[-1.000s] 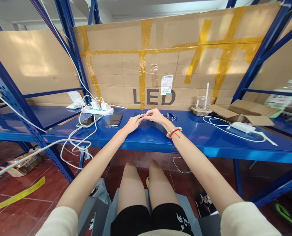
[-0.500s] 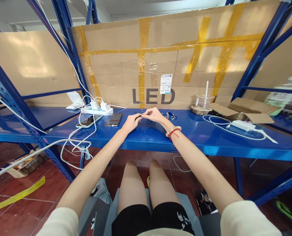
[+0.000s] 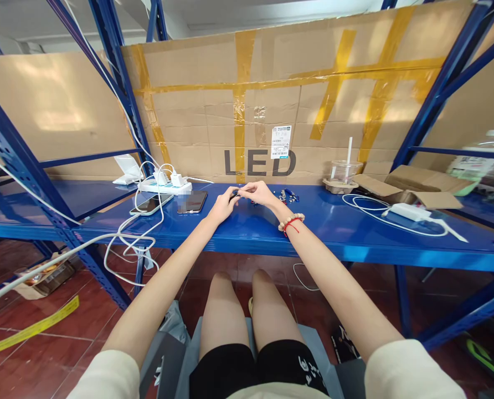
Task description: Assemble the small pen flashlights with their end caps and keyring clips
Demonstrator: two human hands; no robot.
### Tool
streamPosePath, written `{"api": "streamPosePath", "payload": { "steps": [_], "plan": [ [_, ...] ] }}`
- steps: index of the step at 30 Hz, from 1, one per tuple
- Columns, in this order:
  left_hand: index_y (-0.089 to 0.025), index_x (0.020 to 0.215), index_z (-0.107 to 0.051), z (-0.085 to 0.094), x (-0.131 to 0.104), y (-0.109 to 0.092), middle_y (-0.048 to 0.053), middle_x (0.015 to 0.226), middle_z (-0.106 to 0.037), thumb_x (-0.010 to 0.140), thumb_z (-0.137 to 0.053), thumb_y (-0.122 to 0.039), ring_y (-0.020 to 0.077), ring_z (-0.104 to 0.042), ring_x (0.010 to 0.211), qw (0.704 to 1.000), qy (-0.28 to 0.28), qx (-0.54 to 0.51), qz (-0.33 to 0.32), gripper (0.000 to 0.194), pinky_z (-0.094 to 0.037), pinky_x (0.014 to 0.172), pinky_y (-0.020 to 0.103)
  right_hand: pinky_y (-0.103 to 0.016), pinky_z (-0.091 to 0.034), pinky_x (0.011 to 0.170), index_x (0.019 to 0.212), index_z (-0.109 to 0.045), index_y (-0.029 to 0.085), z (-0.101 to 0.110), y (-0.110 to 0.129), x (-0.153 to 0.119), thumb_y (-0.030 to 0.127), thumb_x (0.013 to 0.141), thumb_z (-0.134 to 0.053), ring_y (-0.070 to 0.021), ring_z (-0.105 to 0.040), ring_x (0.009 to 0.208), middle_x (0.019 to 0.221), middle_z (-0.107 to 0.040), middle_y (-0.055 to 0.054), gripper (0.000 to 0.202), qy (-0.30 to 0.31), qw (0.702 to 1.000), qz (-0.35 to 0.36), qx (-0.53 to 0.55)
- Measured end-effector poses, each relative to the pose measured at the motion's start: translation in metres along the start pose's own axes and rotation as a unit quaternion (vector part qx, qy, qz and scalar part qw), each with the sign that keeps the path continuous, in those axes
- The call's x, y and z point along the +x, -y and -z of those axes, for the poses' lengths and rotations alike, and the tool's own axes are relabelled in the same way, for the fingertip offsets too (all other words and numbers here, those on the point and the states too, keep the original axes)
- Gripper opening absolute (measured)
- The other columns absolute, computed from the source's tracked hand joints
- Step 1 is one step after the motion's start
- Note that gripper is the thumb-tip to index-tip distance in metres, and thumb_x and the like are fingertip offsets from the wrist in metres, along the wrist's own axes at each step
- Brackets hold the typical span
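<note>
Over the blue shelf top (image 3: 247,233), my two hands meet fingertip to fingertip. My left hand (image 3: 222,205) is closed on a small dark piece (image 3: 233,195), too small for me to name. My right hand (image 3: 257,192) pinches at the right end of that same piece; its fingertips hide what they grip. A beaded bracelet and red string (image 3: 292,221) circle my right wrist. Just right of and behind my right hand lies a scatter of small metal and blue parts (image 3: 287,195). Some small reddish bits show beneath that hand.
To the left are two phones (image 3: 193,201) (image 3: 151,204), a white power strip (image 3: 166,187) and tangled white cables (image 3: 126,238). A plastic cup with a straw (image 3: 343,173), an opened cardboard box (image 3: 417,185) and a white adapter (image 3: 410,211) sit right. Large cardboard (image 3: 205,122) stands behind.
Both hands stay in nearly the same place, fingertips together. The dark piece shows a little more at my left fingers, and my right wrist has shifted slightly left.
</note>
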State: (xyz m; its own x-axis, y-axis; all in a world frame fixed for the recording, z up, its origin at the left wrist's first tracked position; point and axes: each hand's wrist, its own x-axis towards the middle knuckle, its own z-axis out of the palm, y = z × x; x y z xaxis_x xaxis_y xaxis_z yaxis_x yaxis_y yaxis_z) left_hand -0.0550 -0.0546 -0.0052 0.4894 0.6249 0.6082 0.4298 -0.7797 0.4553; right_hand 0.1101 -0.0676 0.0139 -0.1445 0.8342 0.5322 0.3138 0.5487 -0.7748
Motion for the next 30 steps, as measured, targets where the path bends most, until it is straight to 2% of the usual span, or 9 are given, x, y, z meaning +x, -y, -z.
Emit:
{"api": "streamPosePath", "payload": {
  "steps": [6,9,12,17,22,30],
  "plan": [
    [-0.016,0.112,-0.05,-0.0001,-0.0003,-0.0008,0.001,0.072,-0.064,0.087,-0.041,-0.026,0.0141,-0.059,0.071,1.0,-0.013,0.001,0.006,0.028,-0.045,0.075,0.025,-0.027,-0.048,0.065,0.079,-0.073,0.012,0.0029,-0.0062,0.0034,0.036,0.06,-0.072,-0.0166,-0.062,0.072,0.084,-0.072,-0.009,0.031,0.028,0.999,-0.016,0.019],
    [-0.017,0.098,-0.056,0.0,0.0005,-0.0015,0.001,0.072,-0.065,0.088,-0.038,-0.028,0.0137,-0.059,0.07,1.0,-0.004,0.008,0.01,0.024,-0.045,0.074,0.024,-0.028,-0.048,0.068,0.083,-0.073,0.013,0.0057,-0.007,0.0027,0.036,0.06,-0.073,-0.0172,-0.062,0.077,0.089,-0.072,-0.009,0.033,0.045,0.999,-0.012,0.023],
    [-0.017,0.084,-0.058,-0.0007,0.0021,0.0001,0.002,0.072,-0.064,0.09,-0.033,-0.03,0.0136,-0.057,0.069,1.0,0.009,0.015,0.013,0.028,-0.044,0.073,0.024,-0.029,-0.048,0.072,0.084,-0.073,0.013,0.0064,-0.0059,0.001,0.037,0.059,-0.073,-0.0185,-0.062,0.083,0.094,-0.071,-0.01,0.035,0.052,0.998,-0.004,0.042],
    [-0.019,0.089,-0.056,-0.0024,0.0034,0.005,0.0,0.068,-0.062,0.089,-0.033,-0.03,0.0136,-0.056,0.065,0.999,0.012,0.014,0.034,0.025,-0.043,0.07,0.025,-0.028,-0.047,0.067,0.088,-0.073,0.012,0.0061,-0.0028,-0.0028,0.038,0.063,-0.071,-0.0176,-0.061,0.081,0.101,-0.069,-0.012,0.036,0.063,0.998,0.005,0.031],
    [-0.021,0.1,-0.049,-0.0017,0.0023,0.006,-0.003,0.065,-0.059,0.088,-0.037,-0.031,0.0134,-0.055,0.064,0.999,0.016,-0.007,0.049,0.021,-0.042,0.068,0.025,-0.025,-0.045,0.059,0.091,-0.072,0.01,0.0065,-0.0024,-0.0041,0.038,0.063,-0.071,-0.0145,-0.058,0.071,0.094,-0.07,-0.011,0.04,0.06,0.998,-0.002,0.007],
    [-0.021,0.087,-0.051,-0.0007,0.0024,0.0033,-0.002,0.064,-0.06,0.088,-0.035,-0.032,0.0133,-0.055,0.064,0.998,0.015,-0.012,0.059,0.019,-0.042,0.068,0.025,-0.025,-0.047,0.06,0.092,-0.072,0.01,0.0049,-0.0007,-0.0033,0.039,0.063,-0.071,-0.0163,-0.061,0.073,0.093,-0.07,-0.012,0.041,0.043,0.999,-0.014,-0.006]
  ]
}}
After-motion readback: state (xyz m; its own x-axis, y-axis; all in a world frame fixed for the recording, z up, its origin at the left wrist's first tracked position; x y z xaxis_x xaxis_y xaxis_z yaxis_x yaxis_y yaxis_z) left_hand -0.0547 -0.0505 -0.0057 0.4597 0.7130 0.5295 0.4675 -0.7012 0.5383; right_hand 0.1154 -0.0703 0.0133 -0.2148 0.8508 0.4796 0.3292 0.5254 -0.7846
